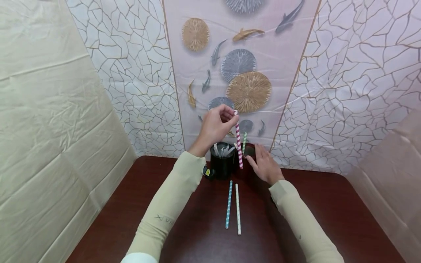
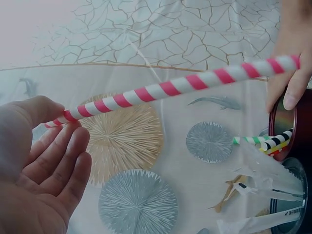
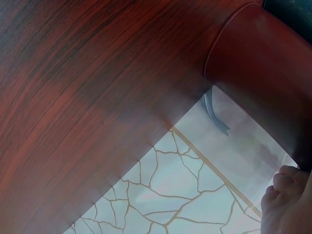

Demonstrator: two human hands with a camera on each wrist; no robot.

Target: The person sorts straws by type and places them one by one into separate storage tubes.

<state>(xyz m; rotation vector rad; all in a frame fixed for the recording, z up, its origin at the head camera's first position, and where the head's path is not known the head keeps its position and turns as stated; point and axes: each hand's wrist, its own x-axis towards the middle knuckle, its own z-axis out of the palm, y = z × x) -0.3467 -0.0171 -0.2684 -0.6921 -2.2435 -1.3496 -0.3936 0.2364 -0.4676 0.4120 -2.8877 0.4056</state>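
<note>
My left hand [image 1: 215, 124] pinches a pink-and-white striped straw [image 1: 238, 140] near its upper end, thumb against fingertips. The straw hangs slanting down, its lower end in front of a dark red cup [image 3: 263, 48]. In the left wrist view a green-striped straw [image 2: 248, 140], a black-and-white one [image 2: 275, 141] and a yellow one stick out of that cup. My right hand [image 1: 265, 166] holds the cup from the right, thumb at its rim and fingers along its side. Beside it stands a black mug [image 1: 221, 164] with white paper-like strips [image 1: 223, 149].
On the brown table [image 1: 312, 212], a blue dotted straw [image 1: 229, 204] and a pale dotted straw [image 1: 238, 210] lie side by side in front of the mug. A patterned cloth wall [image 1: 355, 54] rises behind the table's far edge.
</note>
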